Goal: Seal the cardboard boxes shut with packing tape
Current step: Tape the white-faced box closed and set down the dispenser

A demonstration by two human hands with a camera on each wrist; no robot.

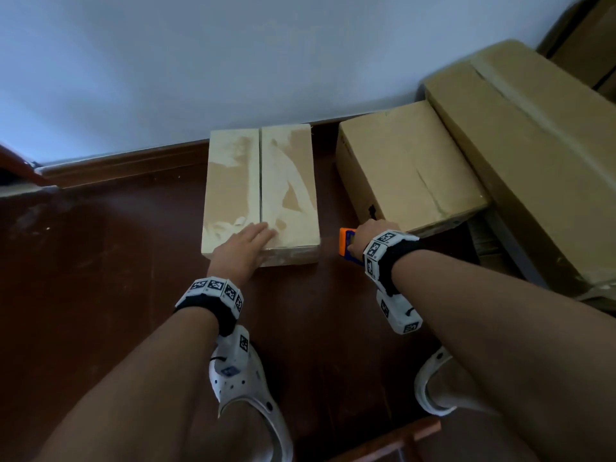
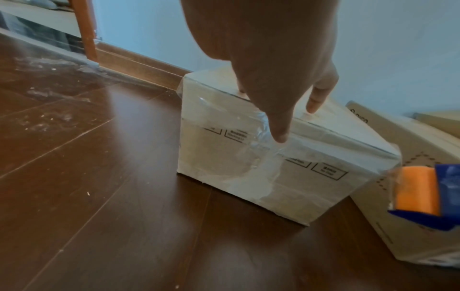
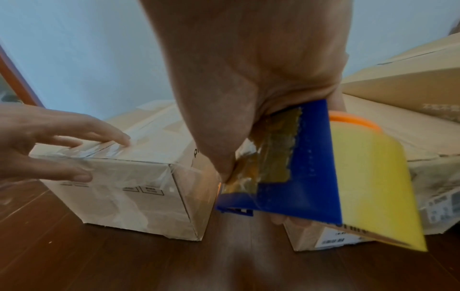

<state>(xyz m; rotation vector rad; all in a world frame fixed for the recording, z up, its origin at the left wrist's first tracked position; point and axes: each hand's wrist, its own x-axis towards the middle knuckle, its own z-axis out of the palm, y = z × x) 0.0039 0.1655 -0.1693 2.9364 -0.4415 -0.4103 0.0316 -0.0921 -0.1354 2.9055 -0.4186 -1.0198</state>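
A small cardboard box (image 1: pixel 260 191) stands on the dark wood floor by the wall, its two top flaps meeting at a centre seam, with clear tape on its front face (image 2: pixel 259 167). My left hand (image 1: pixel 245 243) lies flat on the box's near top edge, fingers straight, thumb (image 2: pixel 280 135) down on the taped front. Right of the box, my right hand (image 1: pixel 365 240) grips a blue and orange tape dispenser (image 3: pixel 298 177) carrying a yellow roll of tape (image 3: pixel 373 177), held just above the floor.
A second cardboard box (image 1: pixel 406 168) sits right of the first, close behind the dispenser. A long larger box (image 1: pixel 533 155) lies further right. My feet in white clogs (image 1: pixel 243 388) stand near on the floor (image 1: pixel 100 278). A wooden frame (image 2: pixel 86 29) is at the left.
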